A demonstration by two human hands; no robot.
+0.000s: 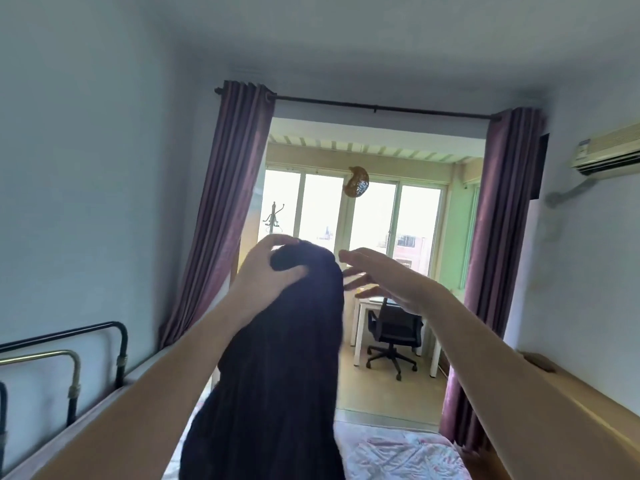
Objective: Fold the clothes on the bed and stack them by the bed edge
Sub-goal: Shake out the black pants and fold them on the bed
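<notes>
A long dark navy garment [280, 368] hangs in the air in front of me, reaching down past the bottom of the view. My left hand [268, 268] grips its bunched top edge at about head height. My right hand [384, 278] hovers just to the right of that top edge, fingers spread, holding nothing. Below, the bed [398, 452] with its pale pink patterned sheet shows at the bottom of the view; the garment hides much of it.
A black and brass metal bed frame [74, 368] runs along the left wall. A wooden ledge [568, 403] lines the right. Purple curtains [235, 202] frame a balcony with a white desk [363, 306] and a black office chair [393, 336].
</notes>
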